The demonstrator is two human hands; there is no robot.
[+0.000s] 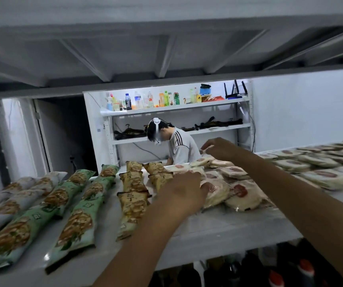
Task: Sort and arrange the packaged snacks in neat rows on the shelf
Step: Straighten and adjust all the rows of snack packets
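Note:
On the white shelf (218,228) lie long green snack packs (77,222) at the left, yellow-brown packs (133,204) in the middle, and round flat cakes in clear wrappers with red marks (243,193) at the right. My left hand (182,191) reaches over the yellow-brown packs and its fingers curl on the edge of a round cake pack (214,193). My right hand (220,148) is farther back, raised above the pile, and pinches a small clear-wrapped cake (206,150) between its fingertips.
More round cake packs (315,164) spread in rows along the shelf to the right. Pale packs (21,195) lie at the far left. Another shelf board hangs close above. Dark bottles (303,270) stand below. Behind the shelf a person (176,143) bends over, with a rack of drinks (145,100).

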